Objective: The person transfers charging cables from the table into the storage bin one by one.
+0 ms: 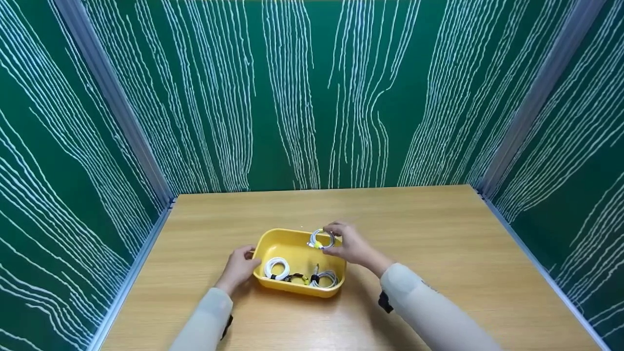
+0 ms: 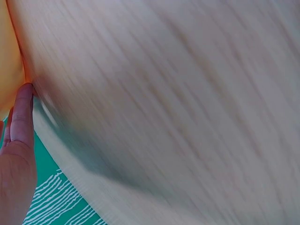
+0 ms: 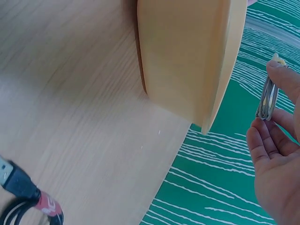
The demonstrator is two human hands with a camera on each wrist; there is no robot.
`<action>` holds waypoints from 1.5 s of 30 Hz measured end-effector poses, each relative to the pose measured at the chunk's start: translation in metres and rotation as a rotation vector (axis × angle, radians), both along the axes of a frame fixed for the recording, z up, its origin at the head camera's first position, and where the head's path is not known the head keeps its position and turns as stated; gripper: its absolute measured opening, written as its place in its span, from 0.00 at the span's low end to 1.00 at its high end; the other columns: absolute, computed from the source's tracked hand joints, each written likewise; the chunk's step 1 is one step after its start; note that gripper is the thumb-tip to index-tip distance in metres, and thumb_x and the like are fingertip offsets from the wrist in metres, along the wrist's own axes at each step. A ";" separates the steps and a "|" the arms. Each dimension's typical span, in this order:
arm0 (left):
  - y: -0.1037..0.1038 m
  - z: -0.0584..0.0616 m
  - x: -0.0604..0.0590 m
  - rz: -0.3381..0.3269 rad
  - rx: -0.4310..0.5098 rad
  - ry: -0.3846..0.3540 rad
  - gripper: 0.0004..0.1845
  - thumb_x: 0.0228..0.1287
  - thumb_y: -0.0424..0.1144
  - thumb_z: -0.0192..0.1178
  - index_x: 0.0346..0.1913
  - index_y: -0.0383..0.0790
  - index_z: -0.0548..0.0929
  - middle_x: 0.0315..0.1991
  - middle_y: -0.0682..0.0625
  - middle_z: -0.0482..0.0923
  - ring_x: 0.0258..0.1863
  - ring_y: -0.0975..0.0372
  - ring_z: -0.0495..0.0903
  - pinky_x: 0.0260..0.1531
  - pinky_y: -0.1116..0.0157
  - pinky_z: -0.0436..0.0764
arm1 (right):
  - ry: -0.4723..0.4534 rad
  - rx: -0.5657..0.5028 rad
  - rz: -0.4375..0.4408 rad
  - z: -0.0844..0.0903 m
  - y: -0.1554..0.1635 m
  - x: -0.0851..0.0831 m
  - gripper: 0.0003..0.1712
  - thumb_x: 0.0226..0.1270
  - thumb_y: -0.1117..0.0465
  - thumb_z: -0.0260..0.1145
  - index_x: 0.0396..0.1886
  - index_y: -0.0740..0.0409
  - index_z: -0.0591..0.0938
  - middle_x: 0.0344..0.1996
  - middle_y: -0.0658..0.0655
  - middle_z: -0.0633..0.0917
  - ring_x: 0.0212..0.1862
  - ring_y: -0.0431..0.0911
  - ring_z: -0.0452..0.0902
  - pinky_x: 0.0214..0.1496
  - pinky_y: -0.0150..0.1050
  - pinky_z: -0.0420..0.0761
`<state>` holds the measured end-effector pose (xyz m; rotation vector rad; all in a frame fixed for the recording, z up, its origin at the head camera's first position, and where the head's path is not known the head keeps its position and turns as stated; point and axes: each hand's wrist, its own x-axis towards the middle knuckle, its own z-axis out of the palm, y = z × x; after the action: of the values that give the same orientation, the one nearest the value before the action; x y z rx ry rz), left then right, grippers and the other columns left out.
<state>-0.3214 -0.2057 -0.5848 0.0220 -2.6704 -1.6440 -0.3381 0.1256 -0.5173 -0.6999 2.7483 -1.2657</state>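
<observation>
A yellow plastic bin stands on the table, with a coiled white cable, a coiled grey cable and a small black-and-yellow cable in it. My left hand grips the bin's left end, thumb at the rim and fingers along the outside wall. In the left wrist view those fingers reach the bin's side. Over the bin's back right corner, my right hand pinches a coiled grey cable with a yellow part between thumb and fingers. The right wrist view shows that coil edge-on.
The wooden table surrounds the bin. Green panels with white wavy lines rise behind and on both sides, joined by metal corner posts. A black USB plug on a cable shows in the right wrist view's lower left corner.
</observation>
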 end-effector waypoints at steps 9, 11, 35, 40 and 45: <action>-0.001 0.000 0.001 0.002 0.005 -0.002 0.21 0.64 0.24 0.62 0.60 0.25 0.85 0.50 0.34 0.89 0.50 0.51 0.88 0.49 0.60 0.89 | -0.029 0.024 -0.001 -0.006 -0.013 -0.001 0.32 0.63 0.65 0.81 0.66 0.68 0.83 0.65 0.67 0.83 0.66 0.63 0.81 0.73 0.60 0.80; -0.001 0.000 0.001 0.004 0.008 0.004 0.21 0.64 0.24 0.62 0.60 0.25 0.85 0.49 0.34 0.89 0.49 0.51 0.88 0.49 0.61 0.89 | -0.024 0.044 0.001 -0.007 -0.015 -0.001 0.32 0.64 0.65 0.81 0.67 0.68 0.83 0.66 0.66 0.83 0.66 0.63 0.81 0.74 0.60 0.79; -0.001 0.003 0.000 -0.007 0.019 -0.006 0.22 0.64 0.24 0.61 0.61 0.24 0.84 0.50 0.33 0.89 0.49 0.52 0.87 0.49 0.61 0.89 | -0.085 0.090 0.018 -0.023 -0.042 -0.002 0.32 0.63 0.61 0.83 0.66 0.64 0.84 0.61 0.63 0.85 0.62 0.56 0.82 0.74 0.56 0.80; -0.001 0.002 0.001 -0.009 0.015 -0.001 0.22 0.65 0.24 0.61 0.61 0.24 0.85 0.50 0.34 0.89 0.49 0.52 0.88 0.49 0.61 0.89 | -0.092 0.093 0.027 -0.029 -0.046 -0.006 0.31 0.63 0.63 0.83 0.64 0.66 0.85 0.60 0.64 0.86 0.62 0.57 0.83 0.73 0.56 0.80; 0.001 0.003 0.002 -0.009 0.007 0.005 0.21 0.64 0.24 0.61 0.60 0.24 0.85 0.49 0.34 0.89 0.49 0.51 0.87 0.48 0.61 0.88 | -0.037 0.116 0.068 -0.038 -0.046 -0.009 0.28 0.61 0.67 0.82 0.61 0.70 0.86 0.57 0.67 0.88 0.59 0.59 0.85 0.67 0.57 0.84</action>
<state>-0.3195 -0.2051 -0.5815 0.0061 -2.6656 -1.6531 -0.3471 0.0794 -0.5550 -0.7446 2.7168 -1.0848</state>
